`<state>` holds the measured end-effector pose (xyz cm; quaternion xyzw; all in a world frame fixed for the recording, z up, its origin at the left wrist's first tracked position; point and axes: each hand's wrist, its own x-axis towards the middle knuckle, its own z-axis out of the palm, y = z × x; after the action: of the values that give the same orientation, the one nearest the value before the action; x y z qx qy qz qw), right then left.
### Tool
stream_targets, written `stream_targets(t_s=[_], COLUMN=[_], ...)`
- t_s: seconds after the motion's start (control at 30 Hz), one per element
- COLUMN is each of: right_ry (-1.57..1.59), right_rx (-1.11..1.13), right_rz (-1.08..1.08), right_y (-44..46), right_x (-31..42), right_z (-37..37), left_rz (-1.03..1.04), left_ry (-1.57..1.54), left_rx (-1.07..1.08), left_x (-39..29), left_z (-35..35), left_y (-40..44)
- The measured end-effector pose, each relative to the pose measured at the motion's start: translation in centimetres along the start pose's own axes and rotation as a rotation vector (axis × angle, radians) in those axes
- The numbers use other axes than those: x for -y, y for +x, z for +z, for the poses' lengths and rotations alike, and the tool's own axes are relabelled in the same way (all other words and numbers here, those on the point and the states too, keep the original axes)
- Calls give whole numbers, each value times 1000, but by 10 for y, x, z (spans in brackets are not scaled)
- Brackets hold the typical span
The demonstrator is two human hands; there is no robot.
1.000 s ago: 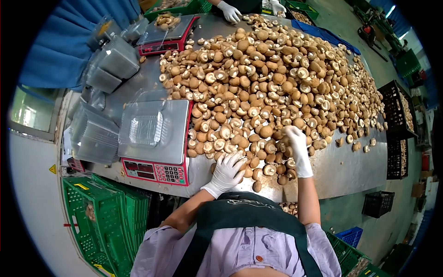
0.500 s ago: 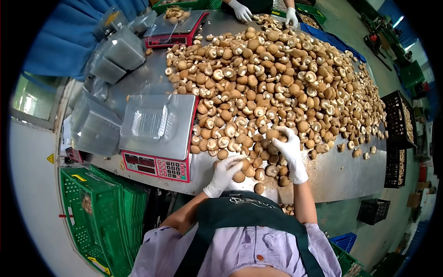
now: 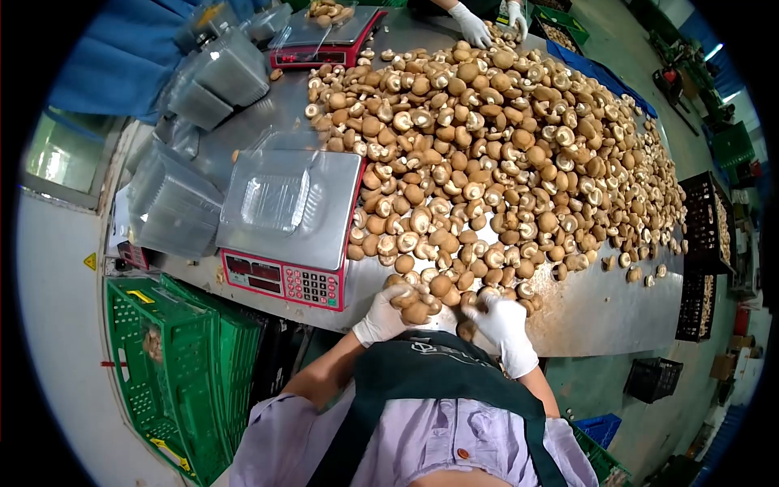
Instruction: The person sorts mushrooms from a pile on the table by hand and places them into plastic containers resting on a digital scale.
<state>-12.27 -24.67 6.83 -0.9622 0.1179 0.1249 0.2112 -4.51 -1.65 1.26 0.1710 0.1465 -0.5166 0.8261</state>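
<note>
A big heap of brown-capped mushrooms (image 3: 487,154) with pale stems covers much of the metal table. In my gloved left hand (image 3: 380,318), near the table's front edge, several mushrooms (image 3: 416,312) are gathered against the fingers. My gloved right hand (image 3: 505,326) is to its right at the same edge, fingers curled at a mushroom (image 3: 468,299); its fingertips are partly hidden. Left of the heap stands a red-framed scale (image 3: 282,280), with a clear plastic tray (image 3: 276,201) on its plate.
Stacked clear trays (image 3: 174,203) stand left of the scale. A second scale (image 3: 324,55) holds a tray of mushrooms at the back. Across the table, another person's gloved hands (image 3: 471,26) touch the heap. Green crates (image 3: 162,365) sit at lower left, black crates (image 3: 704,215) at right.
My right hand has come down towards the table's front edge, and mushrooms there have shifted nearer me. My left hand now has more mushrooms in it. The view has moved slightly.
</note>
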Motion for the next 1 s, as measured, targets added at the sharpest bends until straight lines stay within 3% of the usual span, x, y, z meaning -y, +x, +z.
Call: stream_targets(t_s=[0.07,0.13,0.27,0.33,0.43,0.5,0.6,0.67,0.73,0.8,0.87,0.93,1.0], right_ry=[-105,-53,73,360,823,1053,1141,963,1049,707,635,44,-124], right_rx=[160,159,305,340,121,58,29,-99,0,-351,-398,-433,-305], right_rz=[102,80,262,295,228,281,231,98,186,105,176,-97,-53], right_y=[-15,-23,-25,-27,-23,-16,-8,-3,-5,-5,-3,1,2], right_x=[3,-2,-16,-30,-32,-17,-11,-8,9,17,14,7,17], right_z=[13,34,33,24,7,-5,3,18,9,9,17,29,46], left_rz=[95,136,165,171,126,-54,-206,-252,-149,-202,-255,-175,-145], left_ry=[-59,23,215,262,467,245,142,45,-10,-66,-127,-109,-29], left_rx=[-25,-44,-125,-129,-87,173,287,318,80,164,247,218,87], left_x=[-2,-10,-20,-24,-28,-29,-24,-17,-10,-14,-18,-24,-24], left_z=[-19,-23,-24,-22,-20,-18,14,16,28,19,8,4,0], left_y=[0,-4,-8,-7,-5,3,14,20,16,18,19,17,14])
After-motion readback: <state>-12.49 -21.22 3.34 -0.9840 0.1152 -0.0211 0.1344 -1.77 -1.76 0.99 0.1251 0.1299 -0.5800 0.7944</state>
